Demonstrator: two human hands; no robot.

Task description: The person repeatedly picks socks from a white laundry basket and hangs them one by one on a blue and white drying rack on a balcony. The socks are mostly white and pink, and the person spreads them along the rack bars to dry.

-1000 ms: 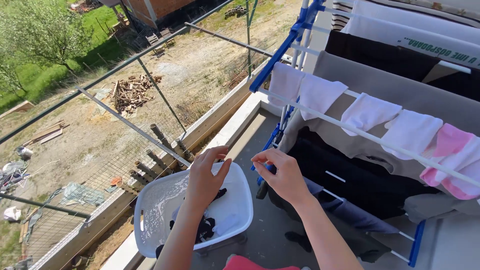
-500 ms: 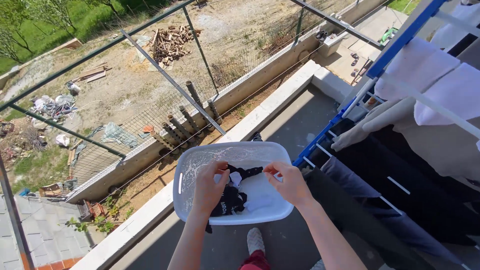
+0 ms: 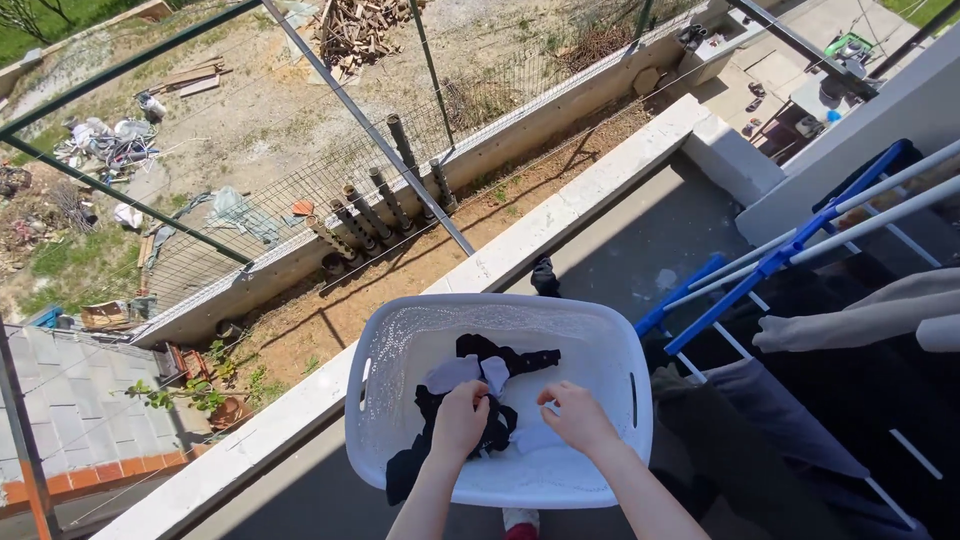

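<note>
1. We are reaching down into the white basket point(image 3: 400, 360). It sits on the balcony floor point(image 3: 620, 250), just beside the low wall point(image 3: 560, 215).
2. Our left hand point(image 3: 462, 418) is closed on the dark clothes point(image 3: 478, 400). The fingers curl into the pile and pinch it.
3. Our right hand point(image 3: 578, 418) rests on a pale cloth point(image 3: 535, 440) at the bottom of the basket. Its fingers are bent, but we cannot tell if they are pinching the cloth or only touching it.
4. To do this well, we think it is best to grab one piece only, near its edge, and lift it straight up so the others fall away. The dark pieces look tangled, so a slow pull is safer than a yank.
5. The dark pile is long and thin. One end hangs over the near rim at the lower left. The other end, a thin strip, points to the upper right, toward the rack point(image 3: 760, 265). So its long line runs slanting across the basket.
6. A small white piece point(image 3: 470, 372) lies on top of the dark pile, just above our left hand.
7. The rack stands close on the right, with grey and dark clothes already hung on it.
</note>
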